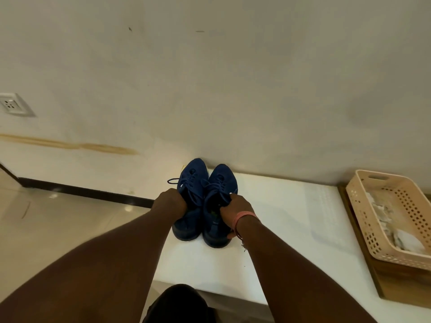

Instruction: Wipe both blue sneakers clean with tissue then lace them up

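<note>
Sneakers: two, blue, side by side; left hand [171, 201] holds left sneaker [190, 197], right hand [235, 209] holds right sneaker [218, 201].

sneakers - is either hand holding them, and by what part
Both. The left hand grips the left sneaker at its collar; the right hand grips the right sneaker at its collar.

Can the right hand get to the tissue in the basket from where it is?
Probably yes. The right hand grips the right sneaker, so it must let go first. The white tabletop between it and the basket looks bare, and the tissue lies uncovered inside.
</note>
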